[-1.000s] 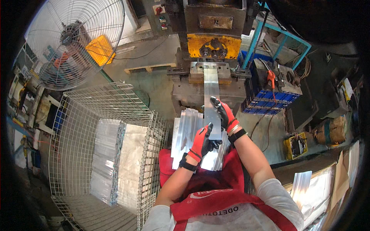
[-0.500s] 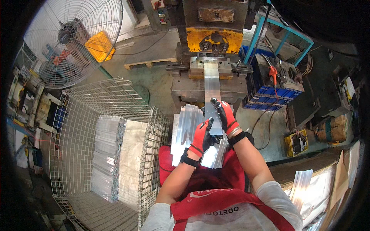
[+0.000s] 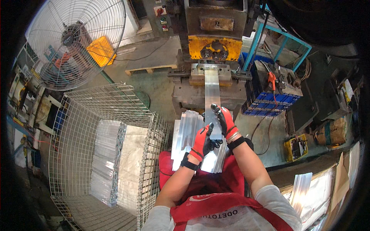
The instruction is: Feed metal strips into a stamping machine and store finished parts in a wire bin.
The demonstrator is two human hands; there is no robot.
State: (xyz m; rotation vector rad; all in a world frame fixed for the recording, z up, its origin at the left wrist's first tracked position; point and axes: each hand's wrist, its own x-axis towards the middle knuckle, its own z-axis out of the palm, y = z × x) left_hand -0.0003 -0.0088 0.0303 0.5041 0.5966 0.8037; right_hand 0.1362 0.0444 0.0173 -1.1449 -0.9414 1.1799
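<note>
A long, flat, shiny metal strip runs from the die block of the press toward me. Its far end lies in the die, and how deep it goes is hidden. My right hand, in a red and black glove, is closed on the strip's right edge. Lower down, my left hand, gloved alike, is closed at the left side of the near end, thumb along the edge and fingers partly underneath. Below both hands, a stack of similar metal strips spreads over my lap area.
A wire mesh cage holding bundled strips stands at left, with a large fan behind it. The press's yellow ram hangs above the die. Right of it are blue crates topped by a red air gun. More strips lie lower right.
The whole view has shifted slightly, so the scene sits a little lower in the picture. Both hands keep the same hold on the strip, which stays in the die.
</note>
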